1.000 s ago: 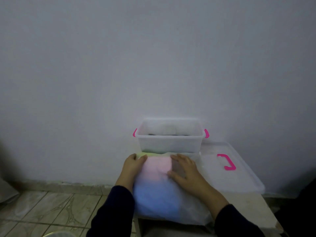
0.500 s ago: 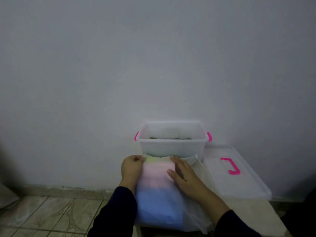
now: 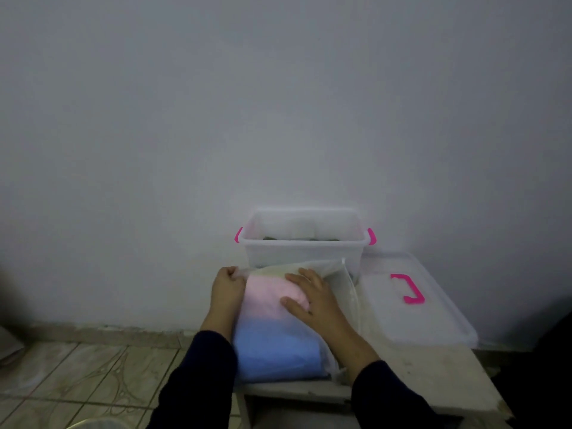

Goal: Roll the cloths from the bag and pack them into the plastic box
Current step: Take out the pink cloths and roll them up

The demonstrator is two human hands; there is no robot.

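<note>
Pale grey wall rises behind a worn white surface (image 3: 427,366). On it the left hand (image 3: 227,287) pinches the mouth of a thin translucent plastic bag (image 3: 337,274), while the right hand (image 3: 312,297) lies flat with fingers spread on the soft folded pink, blue and yellow cloths (image 3: 272,329) inside. None looks rolled yet (packing seems barely begun). Just behind the bag stands the clear rigid plastic box (image 3: 301,252) with pink clips; its flat lid (image 3: 411,308) lies right of the bag.

Plastic box (image 3: 301,252) mouth is being left open above; front approach is being blocked by bag (image 3: 334,274) (lid (image 3: 433,308) occupying right side).
</note>
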